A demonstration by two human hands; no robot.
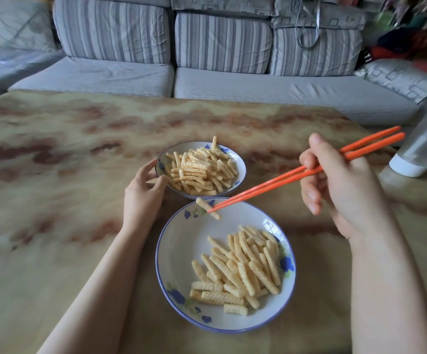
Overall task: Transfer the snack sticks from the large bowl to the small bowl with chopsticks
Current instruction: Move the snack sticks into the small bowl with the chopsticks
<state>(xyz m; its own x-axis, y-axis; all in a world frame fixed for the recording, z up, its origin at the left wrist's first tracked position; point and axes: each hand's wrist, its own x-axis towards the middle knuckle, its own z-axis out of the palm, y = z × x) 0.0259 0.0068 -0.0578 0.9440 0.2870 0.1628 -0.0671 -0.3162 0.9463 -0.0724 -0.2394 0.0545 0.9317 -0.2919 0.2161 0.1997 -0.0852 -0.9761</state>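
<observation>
- While the right hand (335, 185) curls its fingers round the orange chopsticks (296, 175), gripping them partway along the shafts, their tips close on one snack stick (208, 208). The long reach puts the hand well clear of both bowls.
- Snack stick: crinkled, pale yellow, pinched crosswise near its middle and tilted. It hangs in the air over the far rim of the large bowl, just short of the small bowl. The mid-length pinch probably guards against it pivoting out.
- Large bowl (181, 241): white with a blue floral rim, nearest the person. Loose sticks (240, 272) lie towards its right and near side; the far left part is bare.
- Small bowl (241, 167): same pattern, set just beyond the large bowl, rims about touching, so the carry is short. It holds a heaped pile (202, 169).
- Left hand (143, 185): thumb and fingers clasp the small bowl's near-left rim, seemingly to steady it for the drop.
- Table (53, 175): mottled tan and brown top, bearing both bowls.
- Sofa (232, 85): grey striped cushions, beyond the table.
- Container (422, 146): white-based and translucent, at the table's right edge, well apart from the bowls.
</observation>
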